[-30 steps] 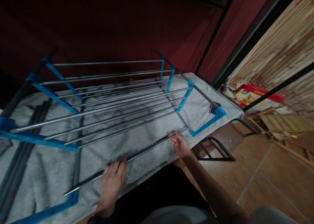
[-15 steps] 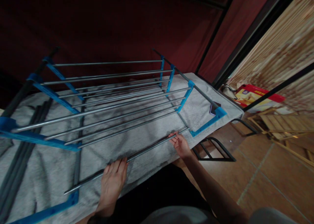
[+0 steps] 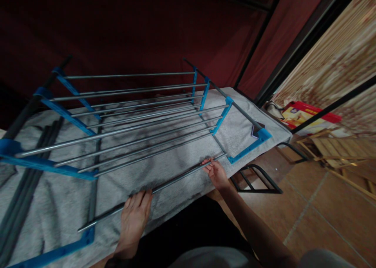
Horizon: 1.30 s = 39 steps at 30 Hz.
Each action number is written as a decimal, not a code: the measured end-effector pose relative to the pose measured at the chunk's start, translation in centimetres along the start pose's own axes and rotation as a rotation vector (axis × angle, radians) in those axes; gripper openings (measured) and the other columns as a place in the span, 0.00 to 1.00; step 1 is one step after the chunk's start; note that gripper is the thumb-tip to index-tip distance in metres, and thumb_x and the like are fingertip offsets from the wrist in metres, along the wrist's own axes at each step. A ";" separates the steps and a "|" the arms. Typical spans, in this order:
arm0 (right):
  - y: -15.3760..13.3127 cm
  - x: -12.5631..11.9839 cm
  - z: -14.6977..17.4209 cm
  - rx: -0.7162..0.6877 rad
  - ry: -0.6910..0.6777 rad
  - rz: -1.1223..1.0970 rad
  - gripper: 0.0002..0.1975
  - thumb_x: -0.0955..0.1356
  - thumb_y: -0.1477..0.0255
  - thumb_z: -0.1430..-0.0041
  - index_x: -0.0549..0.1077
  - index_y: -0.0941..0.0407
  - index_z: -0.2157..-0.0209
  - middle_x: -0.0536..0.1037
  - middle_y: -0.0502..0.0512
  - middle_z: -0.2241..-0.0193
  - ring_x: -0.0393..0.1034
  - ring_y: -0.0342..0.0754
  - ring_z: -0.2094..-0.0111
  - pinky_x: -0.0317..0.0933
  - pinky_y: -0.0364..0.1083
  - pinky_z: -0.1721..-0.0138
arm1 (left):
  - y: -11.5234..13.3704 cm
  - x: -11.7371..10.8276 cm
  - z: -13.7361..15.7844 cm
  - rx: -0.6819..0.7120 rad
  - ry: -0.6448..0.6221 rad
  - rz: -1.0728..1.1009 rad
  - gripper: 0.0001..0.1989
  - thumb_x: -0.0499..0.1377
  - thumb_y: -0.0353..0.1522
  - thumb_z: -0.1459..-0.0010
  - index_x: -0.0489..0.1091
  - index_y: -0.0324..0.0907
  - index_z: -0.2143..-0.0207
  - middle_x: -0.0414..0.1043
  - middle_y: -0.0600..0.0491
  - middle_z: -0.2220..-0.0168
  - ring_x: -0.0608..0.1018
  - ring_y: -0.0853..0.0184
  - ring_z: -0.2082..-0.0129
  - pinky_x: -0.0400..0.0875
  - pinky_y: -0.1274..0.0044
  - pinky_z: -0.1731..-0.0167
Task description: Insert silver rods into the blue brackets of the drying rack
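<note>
Both hands grip one loose-looking metal rod (image 3: 179, 177) along the near side of a rack with blue plastic brackets. My left hand (image 3: 136, 211) wraps over the rod from above, left of its middle. Fingers of my right hand (image 3: 216, 173) pinch it close to its right end. That end meets the corner of the right blue bracket (image 3: 246, 150). The rod's left end lies over the left blue bracket (image 3: 67, 249) and sticks out a little past it. Behind, several metal rods (image 3: 147, 123) span between paired blue brackets on dark grey tubes.
The rack stands on a bed with a grey fleecy cover (image 3: 173, 154). Several dark grey tubes (image 3: 22, 197) lie at the left. A phone-like dark object (image 3: 256, 129) rests near the right bracket. Black metal ladder bars (image 3: 258, 180) and a wooden rack (image 3: 337, 148) are at right.
The rod's left end has shifted very slightly to the right. Both hands keep their grip in almost the same places.
</note>
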State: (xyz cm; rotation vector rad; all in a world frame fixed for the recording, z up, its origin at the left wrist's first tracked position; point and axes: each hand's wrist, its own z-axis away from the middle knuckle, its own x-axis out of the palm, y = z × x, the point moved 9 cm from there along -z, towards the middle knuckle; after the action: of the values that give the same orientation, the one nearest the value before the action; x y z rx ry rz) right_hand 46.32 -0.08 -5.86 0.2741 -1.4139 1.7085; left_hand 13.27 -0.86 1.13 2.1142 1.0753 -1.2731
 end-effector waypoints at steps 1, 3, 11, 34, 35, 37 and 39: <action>0.0 0.0 0.0 -0.004 0.002 -0.007 0.09 0.76 0.66 0.46 0.75 0.52 0.66 0.82 0.51 0.65 0.78 0.48 0.61 0.71 0.48 0.56 | 0.0 0.0 0.0 -0.004 -0.001 0.002 0.11 0.53 0.33 0.32 0.72 0.42 0.53 0.75 0.50 0.64 0.75 0.60 0.65 0.64 0.68 0.58; -0.1 0.0 0.0 -0.007 0.003 -0.015 0.09 0.76 0.67 0.46 0.75 0.53 0.65 0.82 0.51 0.65 0.78 0.48 0.61 0.71 0.48 0.55 | 0.0 0.0 -0.1 -0.003 -0.003 0.003 0.11 0.53 0.33 0.32 0.72 0.42 0.52 0.75 0.50 0.64 0.75 0.60 0.65 0.64 0.68 0.58; 0.0 0.0 -0.2 0.000 0.005 -0.015 0.10 0.76 0.67 0.48 0.75 0.53 0.66 0.82 0.51 0.66 0.78 0.48 0.61 0.71 0.47 0.56 | 0.5 -0.4 -0.5 0.034 0.018 0.004 0.11 0.55 0.33 0.33 0.71 0.38 0.52 0.76 0.49 0.64 0.74 0.59 0.65 0.64 0.68 0.59; 0.0 -0.1 -0.6 0.026 0.011 -0.137 0.05 0.74 0.69 0.44 0.75 0.52 0.68 0.78 0.47 0.70 0.75 0.46 0.63 0.69 0.48 0.49 | -0.5 -0.6 0.0 -0.046 0.055 -0.022 0.08 0.53 0.32 0.33 0.69 0.40 0.57 0.75 0.48 0.67 0.75 0.58 0.66 0.65 0.68 0.60; 0.0 -0.1 -0.6 0.028 0.016 -0.138 0.05 0.74 0.68 0.44 0.75 0.52 0.68 0.78 0.47 0.71 0.75 0.46 0.63 0.69 0.49 0.49 | -0.7 -0.6 0.0 -0.061 0.054 -0.020 0.08 0.53 0.32 0.33 0.69 0.40 0.57 0.74 0.49 0.68 0.75 0.58 0.66 0.65 0.68 0.60; 0.0 -0.3 -0.7 0.031 0.031 -0.130 0.05 0.73 0.68 0.44 0.75 0.51 0.68 0.77 0.48 0.71 0.75 0.47 0.63 0.68 0.50 0.48 | -1.0 -0.6 0.2 -0.086 0.056 -0.005 0.07 0.53 0.32 0.34 0.69 0.41 0.57 0.74 0.49 0.68 0.75 0.58 0.66 0.64 0.68 0.61; -0.1 -0.6 -0.7 0.026 0.050 -0.127 0.05 0.73 0.67 0.44 0.74 0.51 0.69 0.76 0.48 0.72 0.74 0.47 0.63 0.68 0.51 0.48 | -1.4 -0.6 0.4 -0.108 0.062 0.021 0.07 0.53 0.32 0.34 0.69 0.42 0.57 0.75 0.50 0.68 0.75 0.58 0.66 0.64 0.68 0.60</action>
State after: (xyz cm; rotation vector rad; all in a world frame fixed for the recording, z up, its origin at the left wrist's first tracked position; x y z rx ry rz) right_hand 47.00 0.29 -6.38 0.3265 -1.3104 1.6204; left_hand 11.81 -0.52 1.52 2.0903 1.1190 -1.1204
